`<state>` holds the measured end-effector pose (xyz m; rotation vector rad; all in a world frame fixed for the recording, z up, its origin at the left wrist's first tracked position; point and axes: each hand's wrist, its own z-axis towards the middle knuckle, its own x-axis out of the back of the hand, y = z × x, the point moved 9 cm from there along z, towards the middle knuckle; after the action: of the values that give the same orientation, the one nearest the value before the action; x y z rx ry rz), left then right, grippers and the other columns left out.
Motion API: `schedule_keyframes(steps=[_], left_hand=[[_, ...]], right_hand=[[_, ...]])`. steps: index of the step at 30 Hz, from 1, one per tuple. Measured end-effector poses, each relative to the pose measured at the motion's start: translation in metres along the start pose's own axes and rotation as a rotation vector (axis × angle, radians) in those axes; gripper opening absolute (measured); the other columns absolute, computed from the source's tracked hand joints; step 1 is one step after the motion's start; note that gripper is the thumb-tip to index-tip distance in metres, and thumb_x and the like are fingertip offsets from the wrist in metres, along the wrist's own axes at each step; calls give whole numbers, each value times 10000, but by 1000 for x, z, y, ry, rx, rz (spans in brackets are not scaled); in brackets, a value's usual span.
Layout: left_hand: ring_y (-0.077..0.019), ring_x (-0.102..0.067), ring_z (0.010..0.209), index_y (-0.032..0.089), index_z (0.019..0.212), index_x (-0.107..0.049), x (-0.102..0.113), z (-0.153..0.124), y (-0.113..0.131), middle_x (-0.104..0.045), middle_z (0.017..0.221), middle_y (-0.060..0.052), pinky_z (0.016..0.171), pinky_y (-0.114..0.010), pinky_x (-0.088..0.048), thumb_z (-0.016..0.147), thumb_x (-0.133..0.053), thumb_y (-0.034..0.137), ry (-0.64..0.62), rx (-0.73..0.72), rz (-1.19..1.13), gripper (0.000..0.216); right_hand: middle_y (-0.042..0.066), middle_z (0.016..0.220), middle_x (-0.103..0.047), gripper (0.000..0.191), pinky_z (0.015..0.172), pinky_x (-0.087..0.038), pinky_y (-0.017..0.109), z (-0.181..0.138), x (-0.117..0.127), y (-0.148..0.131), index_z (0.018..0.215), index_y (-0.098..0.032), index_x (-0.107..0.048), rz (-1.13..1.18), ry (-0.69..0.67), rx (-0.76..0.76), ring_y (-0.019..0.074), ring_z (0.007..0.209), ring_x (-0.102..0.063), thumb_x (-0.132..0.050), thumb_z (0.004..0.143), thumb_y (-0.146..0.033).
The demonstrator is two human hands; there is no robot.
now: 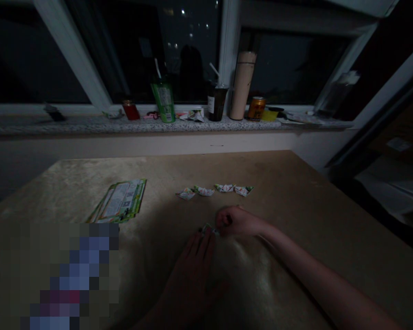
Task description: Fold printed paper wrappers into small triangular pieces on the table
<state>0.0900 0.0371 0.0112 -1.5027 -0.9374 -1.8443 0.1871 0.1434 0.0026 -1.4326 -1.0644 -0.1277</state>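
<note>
My left hand [192, 263] lies flat on the wooden tabletop, fingers stretched out. Its fingertips rest on a small printed piece of paper or wrapper [208, 227], green and white and mostly covered. Beside those fingertips, my right hand [239, 221] is curled closed against the right end of the same piece; whatever its fingers hold is hidden. Beyond both hands, several small folded printed pieces [225, 188] form a loose row. A fanned pile of flat green-and-white printed sheets or packets [120, 201] lies to the left.
Behind the table [278, 169], a speckled windowsill [189, 126] carries a green cup with a straw [164, 101], a dark drink cup [216, 103], a tall pale flask [242, 87], an orange can [257, 109] and a red jar [131, 111]. Pixelation hides the lower left.
</note>
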Motion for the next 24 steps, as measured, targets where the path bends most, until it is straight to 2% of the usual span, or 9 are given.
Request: schedule_keyframes(steps=[5,11,14,18,24], left_hand=[[-334,-343,1299,105,1422,-268,1,-1,1,-303,1462,-168,1034,-453,-328,794,-547,549,15,-7,-5,818],[-337,-346,1297,117,1436,-231,3,-1,1,-321,1455,-166,1031,-469,-325,826,-494,573,59,-24,-11,806],[-332,-338,1303,117,1434,-238,3,-1,1,-308,1462,-162,1032,-464,-329,831,-490,571,45,-20,-15,796],[-326,-335,1307,110,1426,-258,2,0,0,-313,1459,-164,1032,-456,-336,814,-513,562,-3,-3,-29,801],[-337,-306,1319,111,1438,-217,2,-1,0,-282,1470,-176,1047,-462,-324,792,-549,538,11,-6,-63,843]], right_hand=[[-62,652,-603,123,783,-325,279,1,-1,-2,724,-178,-689,-70,12,-7,95,623,-529,-654,613,-137],[-54,657,-624,113,729,-336,265,2,-3,-1,733,-186,-693,-73,9,-9,103,616,-540,-654,629,-164],[-56,655,-623,108,729,-336,265,2,-3,-2,725,-185,-689,-82,20,-31,100,610,-538,-663,623,-163],[-59,646,-616,64,837,-291,328,1,-3,-3,696,-182,-679,-111,57,-39,108,633,-547,-667,634,-191],[-56,651,-617,82,858,-264,349,0,-4,-2,687,-180,-680,-106,74,-44,108,630,-537,-682,655,-255]])
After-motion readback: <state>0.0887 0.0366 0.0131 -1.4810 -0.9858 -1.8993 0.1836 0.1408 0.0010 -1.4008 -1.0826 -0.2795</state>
